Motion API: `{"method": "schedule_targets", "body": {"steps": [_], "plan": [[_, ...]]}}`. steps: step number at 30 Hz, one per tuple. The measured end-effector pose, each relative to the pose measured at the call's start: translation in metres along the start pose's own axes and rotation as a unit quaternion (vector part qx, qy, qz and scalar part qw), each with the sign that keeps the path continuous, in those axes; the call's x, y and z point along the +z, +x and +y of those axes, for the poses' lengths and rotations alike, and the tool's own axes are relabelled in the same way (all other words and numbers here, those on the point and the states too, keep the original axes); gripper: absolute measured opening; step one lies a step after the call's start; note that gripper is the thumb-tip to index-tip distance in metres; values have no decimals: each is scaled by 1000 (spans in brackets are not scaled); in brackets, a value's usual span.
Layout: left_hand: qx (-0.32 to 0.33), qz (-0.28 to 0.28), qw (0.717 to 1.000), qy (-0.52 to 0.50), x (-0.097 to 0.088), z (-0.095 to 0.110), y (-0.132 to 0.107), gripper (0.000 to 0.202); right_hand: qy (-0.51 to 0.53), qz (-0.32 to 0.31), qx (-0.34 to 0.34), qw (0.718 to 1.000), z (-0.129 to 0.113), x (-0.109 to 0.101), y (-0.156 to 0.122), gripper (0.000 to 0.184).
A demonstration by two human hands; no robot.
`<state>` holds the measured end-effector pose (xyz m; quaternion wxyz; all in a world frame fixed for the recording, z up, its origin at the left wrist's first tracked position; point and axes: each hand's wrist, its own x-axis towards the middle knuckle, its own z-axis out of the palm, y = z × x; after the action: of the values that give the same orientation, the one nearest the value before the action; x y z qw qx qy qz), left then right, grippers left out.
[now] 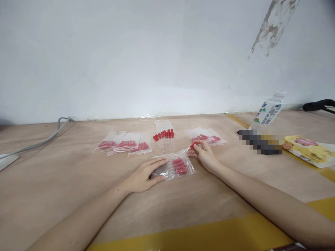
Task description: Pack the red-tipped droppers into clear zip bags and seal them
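In front of me lies a clear plastic bag (170,172) with several red-bulbed droppers inside, bulbs toward the right. My left hand (143,174) grips its left end, fingers on the far edge and thumb on the near edge. Between the thumb and fingers of my right hand (202,152) is a glass dropper (192,145) held by its red bulb. Its glass stem points left, over the bag's far right corner; whether the tip is inside I cannot tell. Beyond the bag, loose droppers (164,136) lie fanned out, bulbs away from me.
Filled bags lie at the left (127,143) and right (209,136), with another plastic bag (162,124) behind the loose droppers. Farther right are a tilted bottle (269,111), a blurred-out dark object (259,142) and a yellow packet (310,150). A grey cable (49,138) runs at far left.
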<state>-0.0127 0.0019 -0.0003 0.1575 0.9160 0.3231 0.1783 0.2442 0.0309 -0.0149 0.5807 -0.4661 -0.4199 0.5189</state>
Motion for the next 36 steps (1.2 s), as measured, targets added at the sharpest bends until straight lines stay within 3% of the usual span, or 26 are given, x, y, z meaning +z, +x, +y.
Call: {"method": "schedule_targets", "body": {"steps": [3, 9, 15, 19, 22, 30, 33, 36], "plan": [[2, 2, 1000, -3, 0, 0, 0, 49, -9, -23, 22, 999, 1, -5, -2, 13], [1, 4, 1000, -1, 1, -1, 0, 49, -6, -34, 2, 999, 4, -10, -3, 17], [3, 3, 1000, 2, 0, 0, 0, 49, -181, -162, -26, 970, -2, -14, -3, 25], [1, 1, 1000, 3, 0, 1, 0, 49, -208, -236, -9, 949, -7, -13, -1, 27], [1, 2, 1000, 2, 0, 1, 0, 49, -198, -236, -1, 951, -8, -8, 0, 27], [7, 6, 1000, 3, 1, -1, 0, 48, -224, -120, -40, 966, 6, 4, 4, 20], [6, 4, 1000, 4, 0, 0, 0, 48, -238, -153, -63, 957, 4, 6, 2, 16], [9, 3, 1000, 2, 0, 0, 1, 48, -218, -204, -35, 954, -3, 6, 0, 16]]}}
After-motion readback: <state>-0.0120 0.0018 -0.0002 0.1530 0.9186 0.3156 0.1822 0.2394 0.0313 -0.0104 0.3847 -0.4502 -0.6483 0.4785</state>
